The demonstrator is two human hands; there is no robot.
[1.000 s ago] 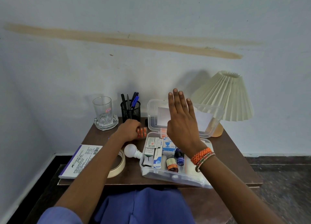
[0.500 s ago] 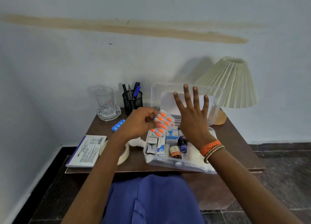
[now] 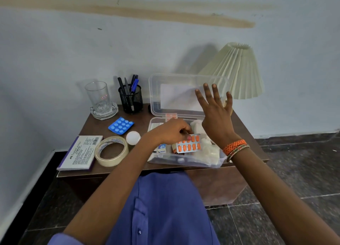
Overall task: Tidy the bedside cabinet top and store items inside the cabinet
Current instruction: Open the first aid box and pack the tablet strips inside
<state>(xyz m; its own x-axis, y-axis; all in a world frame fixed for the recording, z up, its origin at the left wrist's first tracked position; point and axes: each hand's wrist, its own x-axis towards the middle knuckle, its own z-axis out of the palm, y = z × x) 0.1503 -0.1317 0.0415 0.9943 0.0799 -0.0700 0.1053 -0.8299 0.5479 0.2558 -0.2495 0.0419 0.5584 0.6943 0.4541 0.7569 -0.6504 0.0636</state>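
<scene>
A clear plastic medicine box (image 3: pixel 185 163) stands open on the brown cabinet top (image 3: pixel 95 127), its lid (image 3: pixel 165 81) upright at the back. My left hand (image 3: pixel 171 132) is shut on an orange pill strip (image 3: pixel 188 146), holding it low over the box's contents. My right hand (image 3: pixel 217 116) hovers above the box's right side, fingers spread, holding nothing. Small cartons, bottles and white gauze lie inside the box, partly hidden by my hands. A blue pill strip (image 3: pixel 120 125) lies on the cabinet top to the left of the box.
On the left lie a white booklet (image 3: pixel 79 152), a roll of masking tape (image 3: pixel 111 151) and a white bulb (image 3: pixel 132 137). A glass (image 3: pixel 99 97) in an ashtray and a mesh pen holder (image 3: pixel 130 98) stand at the back. A pleated lamp (image 3: pixel 237 71) stands right.
My left hand has carried the orange pill strip from the left of the box down over its contents. The blue strip is now uncovered. My right hand moved slightly right.
</scene>
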